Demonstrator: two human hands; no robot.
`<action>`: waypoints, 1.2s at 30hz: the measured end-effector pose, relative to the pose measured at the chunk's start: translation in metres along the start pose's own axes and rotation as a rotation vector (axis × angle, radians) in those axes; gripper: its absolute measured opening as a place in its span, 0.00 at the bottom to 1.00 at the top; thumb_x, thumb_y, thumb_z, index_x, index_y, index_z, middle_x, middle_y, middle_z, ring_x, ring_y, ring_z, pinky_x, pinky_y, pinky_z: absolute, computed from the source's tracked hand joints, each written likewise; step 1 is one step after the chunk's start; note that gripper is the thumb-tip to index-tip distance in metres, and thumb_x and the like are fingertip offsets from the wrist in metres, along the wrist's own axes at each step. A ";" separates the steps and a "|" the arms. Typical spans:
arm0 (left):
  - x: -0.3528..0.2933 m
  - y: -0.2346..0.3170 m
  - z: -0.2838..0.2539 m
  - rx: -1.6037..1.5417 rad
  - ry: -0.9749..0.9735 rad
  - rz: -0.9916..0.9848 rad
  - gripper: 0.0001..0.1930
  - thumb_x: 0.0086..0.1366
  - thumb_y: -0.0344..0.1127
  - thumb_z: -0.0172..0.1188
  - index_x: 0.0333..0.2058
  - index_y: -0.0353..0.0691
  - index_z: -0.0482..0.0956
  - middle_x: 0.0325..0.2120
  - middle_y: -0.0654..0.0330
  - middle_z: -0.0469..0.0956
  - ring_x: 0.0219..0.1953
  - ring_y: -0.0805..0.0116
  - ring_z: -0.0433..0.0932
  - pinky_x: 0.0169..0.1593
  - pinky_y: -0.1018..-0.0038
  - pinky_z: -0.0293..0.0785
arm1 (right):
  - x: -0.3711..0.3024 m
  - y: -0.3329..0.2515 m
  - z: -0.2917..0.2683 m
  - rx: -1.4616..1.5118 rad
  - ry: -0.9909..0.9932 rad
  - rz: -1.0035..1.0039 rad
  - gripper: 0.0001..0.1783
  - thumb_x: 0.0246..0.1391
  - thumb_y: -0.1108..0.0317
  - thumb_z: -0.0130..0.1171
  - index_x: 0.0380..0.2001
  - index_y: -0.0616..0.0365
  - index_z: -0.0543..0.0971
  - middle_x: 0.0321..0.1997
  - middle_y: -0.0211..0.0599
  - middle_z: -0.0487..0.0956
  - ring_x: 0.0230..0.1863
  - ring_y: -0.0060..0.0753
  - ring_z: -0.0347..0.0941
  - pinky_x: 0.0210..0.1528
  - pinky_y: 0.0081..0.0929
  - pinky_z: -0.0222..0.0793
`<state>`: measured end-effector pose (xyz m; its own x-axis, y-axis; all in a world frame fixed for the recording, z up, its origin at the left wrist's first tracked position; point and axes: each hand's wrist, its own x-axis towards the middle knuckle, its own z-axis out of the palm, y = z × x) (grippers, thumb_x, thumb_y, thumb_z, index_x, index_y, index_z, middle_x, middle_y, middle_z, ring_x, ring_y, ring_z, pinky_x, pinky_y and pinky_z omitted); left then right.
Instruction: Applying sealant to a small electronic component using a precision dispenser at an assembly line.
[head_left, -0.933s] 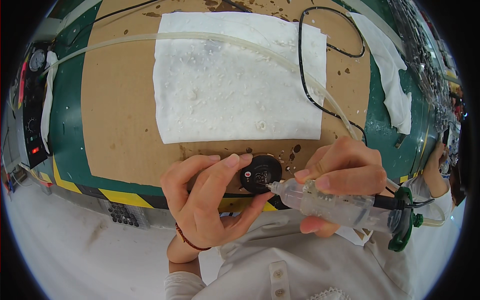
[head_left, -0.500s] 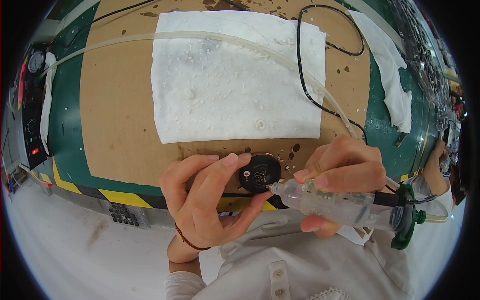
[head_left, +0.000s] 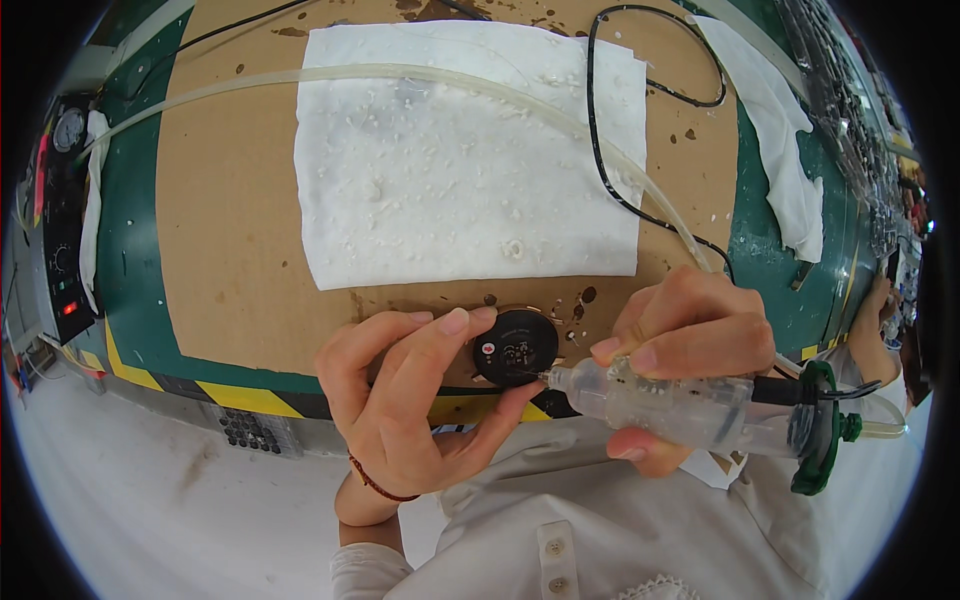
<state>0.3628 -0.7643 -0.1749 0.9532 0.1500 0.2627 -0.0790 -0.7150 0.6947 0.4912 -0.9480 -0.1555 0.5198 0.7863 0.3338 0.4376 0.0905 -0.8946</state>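
Note:
Between the fingertips and thumb of my left hand (head_left: pixel 415 400) is a small round black disc-shaped part (head_left: pixel 517 345), with tiny metal tabs at its rim and a small pale mark on its face. My right hand (head_left: pixel 690 360) grips a clear glue dispensing syringe (head_left: pixel 670 405), held nearly level. Its narrow tip meets the lower right part of the disc; whether it touches I cannot tell. At the syringe's rear sits a green cap (head_left: pixel 818 430) with a hose and a black cable. The disc's underside is hidden.
A white cloth (head_left: pixel 460 180) dotted with whitish blobs lies on stained brown cardboard (head_left: pixel 225 220). A pale hose (head_left: pixel 400 71) and black cable (head_left: pixel 598 150) cross it. At left stands a black dispenser box (head_left: pixel 65 260) with a gauge. Another person's arm (head_left: pixel 873 340) shows at far right.
The disc and both hands stay almost in place. The rear of the syringe has shifted slightly right and up, and the whole bench view has slid a little left.

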 end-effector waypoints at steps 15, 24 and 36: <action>-0.002 0.001 0.002 -0.040 0.019 -0.003 0.39 0.38 0.28 0.75 0.52 0.37 0.66 0.43 0.51 0.69 0.43 0.64 0.75 0.41 0.76 0.77 | -0.002 0.000 -0.006 -0.043 0.002 -0.022 0.32 0.26 0.66 0.75 0.35 0.62 0.67 0.25 0.35 0.67 0.20 0.26 0.66 0.21 0.20 0.74; -0.001 0.002 0.006 -0.031 0.068 -0.047 0.33 0.42 0.35 0.74 0.49 0.37 0.71 0.34 0.66 0.81 0.42 0.66 0.66 0.45 0.73 0.61 | 0.000 0.003 -0.003 -0.048 0.080 -0.081 0.24 0.30 0.71 0.71 0.30 0.65 0.68 0.35 0.36 0.66 0.23 0.27 0.60 0.23 0.23 0.77; -0.001 0.003 0.007 -0.061 0.076 -0.061 0.32 0.42 0.35 0.74 0.48 0.36 0.71 0.34 0.63 0.81 0.41 0.65 0.66 0.44 0.73 0.62 | 0.000 0.003 -0.002 -0.092 0.097 -0.097 0.23 0.31 0.70 0.71 0.30 0.65 0.69 0.35 0.36 0.66 0.22 0.27 0.60 0.22 0.23 0.77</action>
<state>0.3639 -0.7711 -0.1775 0.9322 0.2443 0.2671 -0.0419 -0.6601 0.7500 0.4940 -0.9484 -0.1577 0.5383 0.7133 0.4488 0.5527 0.1033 -0.8270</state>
